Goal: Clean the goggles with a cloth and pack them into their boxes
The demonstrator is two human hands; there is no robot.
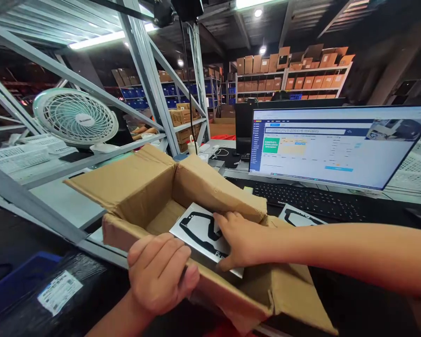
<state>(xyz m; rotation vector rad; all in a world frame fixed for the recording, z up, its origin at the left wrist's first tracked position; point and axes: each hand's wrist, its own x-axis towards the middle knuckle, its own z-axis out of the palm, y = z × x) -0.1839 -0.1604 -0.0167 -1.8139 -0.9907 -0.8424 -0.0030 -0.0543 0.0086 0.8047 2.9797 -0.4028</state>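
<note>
The left hand (159, 274), knuckles up, is clenched over the near wall of the open cardboard box (140, 187) at the table's near edge. The right hand (243, 241), arm stretched across from the right, grasps a flat white packet (196, 229) held tilted inside the box.

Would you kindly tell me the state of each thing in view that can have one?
cardboard box: open, flaps spread outward
flat pack: tilted, partly inside the cardboard box
left hand: closed over the box's near wall
right hand: holding the flat pack, fingers on top
monitor: switched on
fan: spinning or still, cannot tell
ceiling light: lit
spare pack: lying flat beside the keyboard
</note>
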